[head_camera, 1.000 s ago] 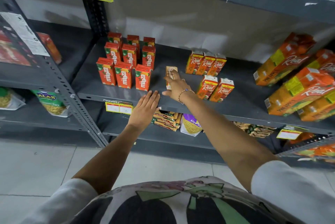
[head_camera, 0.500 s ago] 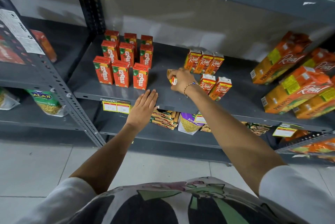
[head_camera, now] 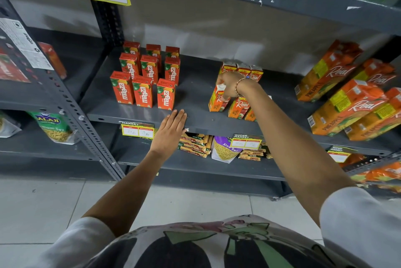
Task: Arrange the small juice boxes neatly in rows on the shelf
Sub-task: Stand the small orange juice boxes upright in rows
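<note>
Orange card, printed with a white "Real" script, is what the right hand (head_camera: 230, 84) is closed on: a small orange juice carton (head_camera: 217, 99) gripped at its top, fingers curled over the white cap end. The carton stands at the front left of its group, tilted slightly, its base on or just above the grey metal shelf (head_camera: 195, 92); which of the two cannot be told. Holding it from the top looks chosen so the base can be set down flush beside its neighbours without knocking them.

Just to its right stand two more small orange Real cartons (head_camera: 239, 108), partly hidden by the wrist, and behind the hand a back row of three small Real cartons (head_camera: 243, 70) against the wall. The held one would probably complete a front row of three.

Further out, the left hand (head_camera: 171, 131) lies flat and open, fingers together, resting on the shelf's front lip and holding nothing, most likely as a brace while the other arm reaches in.

Beyond it, the red Maaza juice boxes (head_camera: 143, 92) stand upright in three tidy rows of three, well apart from the Real group. Large orange pineapple juice cartons (head_camera: 347, 105) lie tipped at the far right.
</note>
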{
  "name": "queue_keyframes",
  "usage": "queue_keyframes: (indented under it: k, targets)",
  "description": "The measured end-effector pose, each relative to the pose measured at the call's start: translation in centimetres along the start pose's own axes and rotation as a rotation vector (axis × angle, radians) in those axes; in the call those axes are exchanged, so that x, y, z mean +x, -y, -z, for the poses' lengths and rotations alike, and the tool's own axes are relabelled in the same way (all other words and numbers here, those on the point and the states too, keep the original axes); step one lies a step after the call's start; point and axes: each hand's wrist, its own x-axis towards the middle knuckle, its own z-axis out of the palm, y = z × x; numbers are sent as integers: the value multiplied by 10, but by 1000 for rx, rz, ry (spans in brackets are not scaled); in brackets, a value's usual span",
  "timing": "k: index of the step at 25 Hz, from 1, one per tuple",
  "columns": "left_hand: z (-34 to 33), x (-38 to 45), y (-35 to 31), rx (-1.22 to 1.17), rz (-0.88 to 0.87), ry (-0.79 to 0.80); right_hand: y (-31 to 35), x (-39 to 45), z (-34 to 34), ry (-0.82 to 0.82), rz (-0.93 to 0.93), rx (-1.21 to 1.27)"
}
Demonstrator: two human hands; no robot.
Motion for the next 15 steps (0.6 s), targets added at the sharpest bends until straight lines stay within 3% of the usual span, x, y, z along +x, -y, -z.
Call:
queue_keyframes:
  k: [15]
  targets:
    - [-2, 0, 1, 26, -1, -37, 4, 2, -4, -48, -34, -7]
